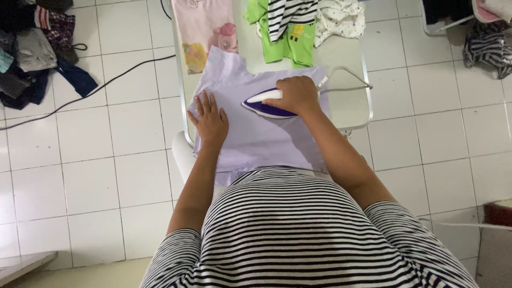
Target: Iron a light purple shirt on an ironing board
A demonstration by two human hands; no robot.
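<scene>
Head view, looking down: right hand [298,95] is wrapped around the white handle of a purple and white iron [266,104], fingers curled tight, iron sole flat on a pale lilac garment [261,138]. The garment is spread across the near end of a white ironing board [346,58], covering most of its width, the near edge hanging toward the person's striped shirt [298,229]. Left hand [210,118] lies flat on the garment's left side, palm down, fingers spread, just beside the iron but not touching it. The iron's tip points left, toward the left hand. A metal wire iron rest [358,80] sticks out at the board's right edge, near the right hand. At the far end of the board: a pink printed garment [205,29] on the left, a green garment [285,45] in the middle with a black and white striped piece [290,13] on top, and a white patterned piece [341,18] on the right. Floor is white tile. A pile of dark clothes [32,48] sits top left, with a black cable [90,93] running across the tiles near it. More striped cloth [488,45] is top right.
</scene>
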